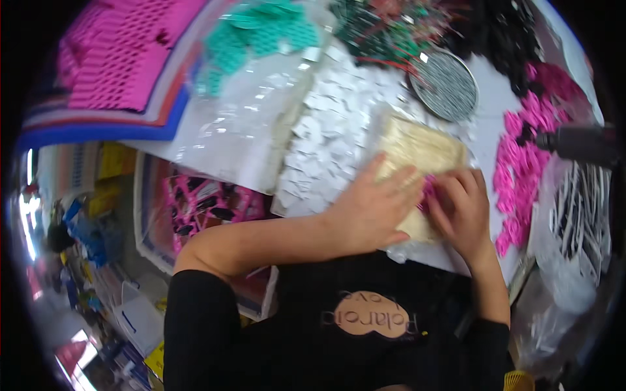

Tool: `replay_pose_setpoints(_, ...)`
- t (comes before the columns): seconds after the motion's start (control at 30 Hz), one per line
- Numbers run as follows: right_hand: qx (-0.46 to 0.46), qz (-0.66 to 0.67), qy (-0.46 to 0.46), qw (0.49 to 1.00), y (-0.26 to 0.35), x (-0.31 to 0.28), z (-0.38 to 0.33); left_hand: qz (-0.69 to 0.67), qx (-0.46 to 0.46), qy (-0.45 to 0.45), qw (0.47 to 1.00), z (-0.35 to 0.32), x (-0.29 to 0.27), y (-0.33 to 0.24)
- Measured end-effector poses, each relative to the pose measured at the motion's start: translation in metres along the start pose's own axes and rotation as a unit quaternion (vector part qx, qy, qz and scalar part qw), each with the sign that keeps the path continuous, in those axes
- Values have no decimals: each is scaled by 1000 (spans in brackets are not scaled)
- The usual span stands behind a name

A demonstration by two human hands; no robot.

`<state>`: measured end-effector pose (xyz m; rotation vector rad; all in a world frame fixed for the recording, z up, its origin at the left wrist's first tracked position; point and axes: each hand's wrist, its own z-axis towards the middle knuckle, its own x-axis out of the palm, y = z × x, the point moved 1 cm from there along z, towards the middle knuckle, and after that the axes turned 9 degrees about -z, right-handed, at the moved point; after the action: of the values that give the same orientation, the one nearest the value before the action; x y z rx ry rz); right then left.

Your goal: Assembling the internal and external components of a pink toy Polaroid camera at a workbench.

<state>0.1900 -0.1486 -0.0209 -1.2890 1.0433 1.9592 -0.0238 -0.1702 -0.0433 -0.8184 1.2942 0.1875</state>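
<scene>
A flat cream-coloured pad (420,140), with clear plastic around its edges, lies on the work table before me. My left hand (378,205) rests on its left part, palm down with the fingers stretched out. Bent over the pad's right side, my right hand (464,205) has its thumb and fingers drawn together at a small pink piece (428,188). That piece looks like folded ribbon, and the fingers partly cover it. To the right is a row of similar pink ribbon pieces (521,176).
A round tin (445,86) of small grey metal bits stands beyond the pad. White cards (326,124) lie scattered to the left. A grey nozzle-like tool (577,142) juts in from the right. Pink perforated sheets (120,62) fill a tray; a bin (140,208) stands lower left.
</scene>
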Motion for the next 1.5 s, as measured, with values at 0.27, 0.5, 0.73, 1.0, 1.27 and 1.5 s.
replay_pose_setpoints(0.27, 18, 31, 21, 999, 5, 3, -6, -341, -171, -83, 921, -8, -108, 86)
replay_pose_setpoints(0.5, 12, 38, 14, 999, 4, 5, -5, 176, -509, -17, 843, -56, -158, 221)
replay_pose_setpoints(0.73, 15, 42, 14, 999, 3, 6, -3, 139, -377, 42, 915, -30, -185, 181)
replay_pose_setpoints(1.0, 6, 36, 9, 999, 1, -2, -5, 222, -408, -181, 867, 74, -227, 401)
replay_pose_setpoints(1.27, 6, 50, 14, 999, 5, -9, 0, 87, -413, -326, 846, 43, -253, 361)
replay_pose_setpoints(1.5, -35, 268, -57, 961, 33, -28, 16, -662, -26, -464, 588, -42, -220, 148)
